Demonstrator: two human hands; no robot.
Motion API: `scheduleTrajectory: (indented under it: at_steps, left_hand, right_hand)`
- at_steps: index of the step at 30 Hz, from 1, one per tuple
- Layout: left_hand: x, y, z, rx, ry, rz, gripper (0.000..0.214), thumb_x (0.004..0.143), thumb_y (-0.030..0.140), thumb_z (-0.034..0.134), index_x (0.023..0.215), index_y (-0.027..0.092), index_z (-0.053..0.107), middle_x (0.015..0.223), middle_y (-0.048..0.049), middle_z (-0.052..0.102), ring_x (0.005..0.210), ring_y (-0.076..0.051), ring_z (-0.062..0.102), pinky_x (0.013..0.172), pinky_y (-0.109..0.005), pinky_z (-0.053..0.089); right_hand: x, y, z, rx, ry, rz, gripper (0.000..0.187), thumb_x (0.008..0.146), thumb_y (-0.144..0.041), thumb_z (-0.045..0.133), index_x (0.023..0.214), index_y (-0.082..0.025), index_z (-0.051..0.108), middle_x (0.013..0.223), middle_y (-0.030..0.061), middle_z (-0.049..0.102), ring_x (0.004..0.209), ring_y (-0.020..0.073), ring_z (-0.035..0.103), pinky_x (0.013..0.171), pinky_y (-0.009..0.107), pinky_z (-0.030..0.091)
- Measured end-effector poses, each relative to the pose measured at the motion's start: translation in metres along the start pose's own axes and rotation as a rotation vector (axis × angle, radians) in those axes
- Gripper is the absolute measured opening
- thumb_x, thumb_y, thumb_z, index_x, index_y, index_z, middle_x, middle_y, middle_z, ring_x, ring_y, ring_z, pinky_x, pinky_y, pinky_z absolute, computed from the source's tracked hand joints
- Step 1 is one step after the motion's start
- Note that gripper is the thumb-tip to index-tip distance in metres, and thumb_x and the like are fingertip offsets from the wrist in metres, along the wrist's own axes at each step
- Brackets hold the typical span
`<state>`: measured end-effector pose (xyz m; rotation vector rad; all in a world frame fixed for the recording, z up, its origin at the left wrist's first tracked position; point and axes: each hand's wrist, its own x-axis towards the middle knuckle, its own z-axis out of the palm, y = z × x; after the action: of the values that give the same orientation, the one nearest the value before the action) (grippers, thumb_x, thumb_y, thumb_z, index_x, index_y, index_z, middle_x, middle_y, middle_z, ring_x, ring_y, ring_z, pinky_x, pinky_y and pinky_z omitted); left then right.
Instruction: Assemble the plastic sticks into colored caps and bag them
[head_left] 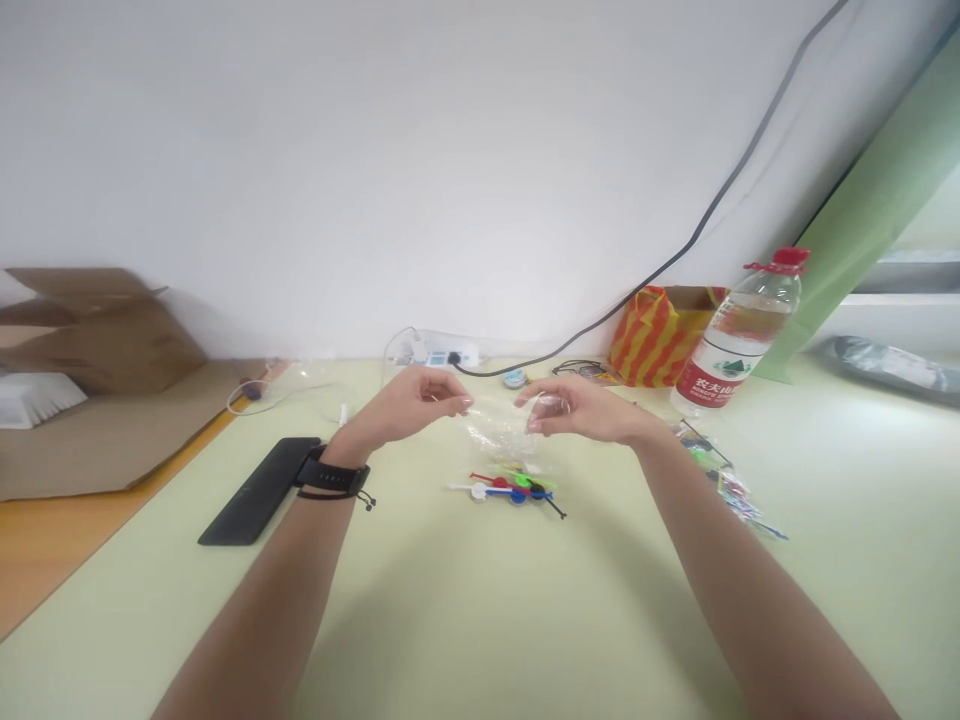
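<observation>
A clear plastic bag (499, 430) is stretched between my two hands above the table. My left hand (420, 405), with a black watch at the wrist, pinches the bag's left edge between thumb and fingers. On the other side my right hand (577, 408) grips the bag with its fingers curled. Just below the bag lies a small pile of coloured plastic spinner arrows (517, 490): white, red, blue, green and black. Whether anything is inside the bag I cannot make out.
A black phone (255, 495) lies left of my left wrist. At right stand a water bottle (731, 345) and a striped bag (649, 335), with packed coloured pieces (731, 480) beside my right forearm. A power strip (435, 350) and cable (697, 235) run along the wall; a cardboard box (105, 330) sits left.
</observation>
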<state>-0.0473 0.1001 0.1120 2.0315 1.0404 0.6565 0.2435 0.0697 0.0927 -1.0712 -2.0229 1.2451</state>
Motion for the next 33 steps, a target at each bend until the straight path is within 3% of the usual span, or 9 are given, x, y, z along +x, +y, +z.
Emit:
scheduleTrajectory:
  at_steps: [6, 11, 15, 18, 22, 25, 28, 33]
  left_hand:
    - [-0.003, -0.012, -0.013, -0.025, -0.031, -0.047, 0.029, 0.087, 0.049, 0.071, 0.098, 0.022, 0.071, 0.097, -0.0064, 0.076, 0.094, -0.023, 0.071, 0.083, -0.035, 0.054]
    - [-0.002, -0.01, -0.005, 0.023, -0.156, -0.062, 0.042, 0.087, 0.052, 0.07, 0.121, 0.026, 0.068, 0.099, -0.0053, 0.077, 0.095, -0.023, 0.071, 0.082, -0.034, 0.055]
    - [0.001, -0.006, 0.001, 0.056, -0.141, -0.023, 0.034, 0.09, 0.053, 0.065, 0.099, 0.022, 0.075, 0.091, -0.006, 0.077, 0.087, -0.022, 0.071, 0.077, -0.033, 0.054]
    - [0.002, -0.005, 0.001, 0.014, -0.09, -0.02, 0.032, 0.091, 0.051, 0.064, 0.093, 0.02, 0.074, 0.086, -0.0061, 0.077, 0.086, -0.022, 0.071, 0.077, -0.033, 0.054]
    - [0.002, -0.004, 0.0, -0.046, -0.048, -0.047, 0.03, 0.091, 0.049, 0.065, 0.098, 0.02, 0.071, 0.092, -0.0073, 0.078, 0.085, -0.022, 0.073, 0.077, -0.034, 0.055]
    - [0.002, -0.003, 0.001, -0.08, -0.06, -0.041, 0.03, 0.093, 0.047, 0.062, 0.105, 0.021, 0.07, 0.096, -0.0077, 0.079, 0.088, -0.022, 0.074, 0.08, -0.035, 0.057]
    - [0.002, -0.003, 0.001, -0.105, -0.076, -0.016, 0.031, 0.094, 0.046, 0.062, 0.112, 0.022, 0.069, 0.099, -0.0077, 0.08, 0.094, -0.023, 0.075, 0.088, -0.038, 0.057]
    - [0.001, -0.004, 0.0, -0.099, -0.143, -0.026, 0.035, 0.092, 0.049, 0.064, 0.115, 0.022, 0.069, 0.102, -0.0078, 0.079, 0.1, -0.025, 0.074, 0.09, -0.039, 0.056]
  right_hand:
    - [-0.002, 0.01, -0.015, 0.111, 0.218, -0.021, 0.042, 0.079, -0.032, 0.078, 0.119, -0.023, 0.069, 0.091, 0.0051, 0.076, 0.088, 0.0221, 0.072, 0.082, 0.036, 0.056]
    - [-0.001, 0.005, -0.008, 0.107, 0.109, -0.055, 0.041, 0.081, -0.031, 0.075, 0.121, -0.023, 0.068, 0.09, 0.0037, 0.074, 0.085, 0.0196, 0.07, 0.079, 0.034, 0.055]
    - [0.001, 0.003, -0.003, 0.089, 0.077, -0.053, 0.045, 0.084, -0.028, 0.072, 0.128, -0.026, 0.063, 0.092, 0.0021, 0.073, 0.087, 0.0186, 0.069, 0.079, 0.033, 0.055]
    - [0.003, 0.006, -0.002, -0.025, 0.257, -0.067, 0.041, 0.082, -0.03, 0.074, 0.121, -0.026, 0.062, 0.095, 0.0021, 0.071, 0.083, 0.018, 0.067, 0.074, 0.032, 0.055]
    - [0.011, 0.006, 0.002, -0.288, 0.622, -0.103, 0.024, 0.075, -0.031, 0.08, 0.085, -0.021, 0.06, 0.08, 0.0004, 0.066, 0.066, 0.0146, 0.058, 0.059, 0.028, 0.048]
    - [0.015, 0.001, 0.01, -0.297, 0.586, -0.132, 0.017, 0.083, -0.033, 0.074, 0.079, -0.02, 0.063, 0.077, 0.002, 0.069, 0.068, 0.0157, 0.061, 0.062, 0.029, 0.051]
    - [0.018, -0.001, 0.017, -0.262, 0.549, -0.133, 0.016, 0.088, -0.034, 0.069, 0.096, -0.02, 0.069, 0.094, 0.0065, 0.074, 0.081, 0.0189, 0.069, 0.074, 0.033, 0.056]
    - [0.021, 0.005, 0.022, -0.198, 0.544, -0.126, 0.03, 0.087, -0.036, 0.071, 0.114, -0.024, 0.068, 0.121, 0.0094, 0.07, 0.099, 0.022, 0.069, 0.087, 0.039, 0.057]
